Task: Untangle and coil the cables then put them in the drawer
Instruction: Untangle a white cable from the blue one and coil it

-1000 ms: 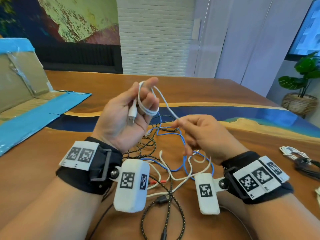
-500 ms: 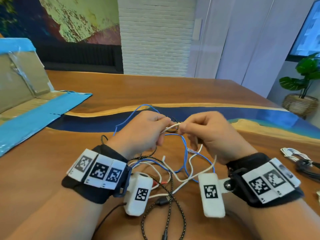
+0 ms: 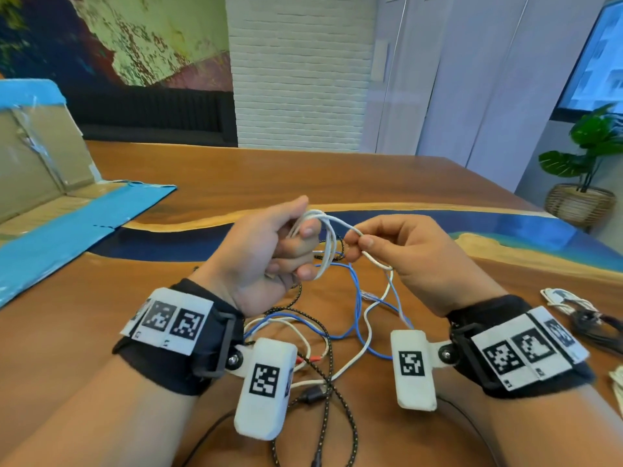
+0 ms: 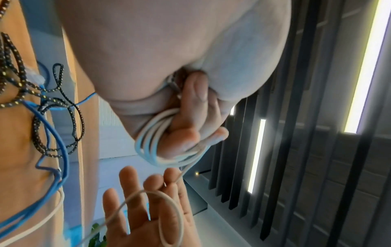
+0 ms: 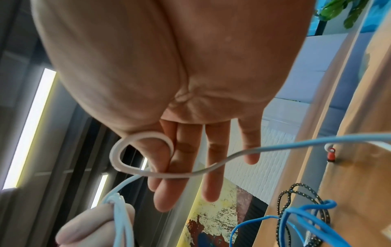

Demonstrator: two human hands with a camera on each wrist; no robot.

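Wooden table, frame centre: white cable coil clenched in left hand.
Free strand running rightward, pinched by right hand; remaining length trailing lower right into tangle.

The cable looped in the left hand is white, as is the strand the right hand pinches. Below lie a bright blue cable and a black braided cable flecked with yellow. A small connector looks red, though it is tiny. The table is orange-brown wood with a deep blue band. Wrist tags are white with black square patterns.
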